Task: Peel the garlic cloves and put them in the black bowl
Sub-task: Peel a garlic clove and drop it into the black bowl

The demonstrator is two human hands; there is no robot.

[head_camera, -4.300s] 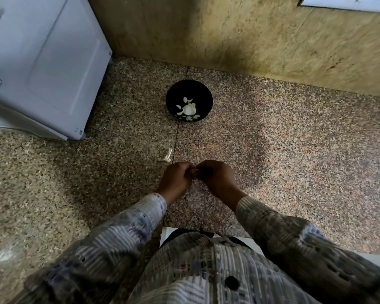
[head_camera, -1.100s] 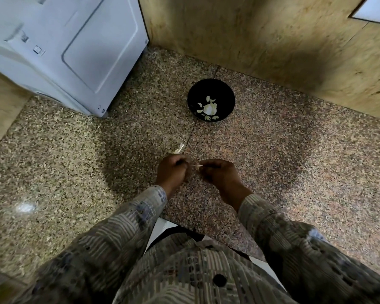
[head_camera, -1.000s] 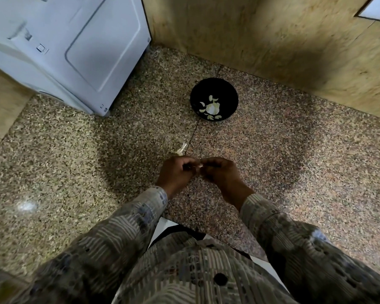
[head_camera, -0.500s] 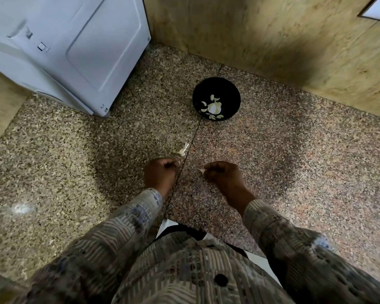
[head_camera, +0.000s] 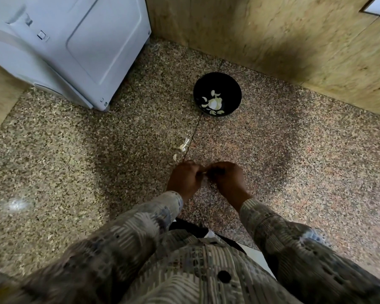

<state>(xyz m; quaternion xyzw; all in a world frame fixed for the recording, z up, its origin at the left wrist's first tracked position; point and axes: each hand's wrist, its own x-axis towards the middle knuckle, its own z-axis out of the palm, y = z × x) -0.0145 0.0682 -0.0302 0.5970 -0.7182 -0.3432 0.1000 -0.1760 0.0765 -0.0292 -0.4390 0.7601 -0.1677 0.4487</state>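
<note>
Hands meet low over the floor [head_camera: 294, 150], close to the person's body. Both the left hand [head_camera: 184, 179] and the right hand [head_camera: 227, 179] have their fingers curled in, and the fingertips touch. Together they pinch a small pale clove [head_camera: 203, 172] between them. Only a tiny bit of it shows, so I cannot tell how much skin is on it.

Past the hands, the black bowl [head_camera: 233, 88] sits on the floor, near the wall [head_camera: 272, 36]. White garlic [head_camera: 214, 103] lies inside it, with small pieces around 1 bigger lump.

Between the hands and the bowl, 2 bits of peel [head_camera: 182, 146] lie on the floor, just left of a thin line [head_camera: 193, 137] in the stone. The smaller bit is near the left hand.

At the back left, a big white machine [head_camera: 75, 44] stands by the wall. Patterned sleeves [head_camera: 279, 233] cover both arms down to the wrists.
</note>
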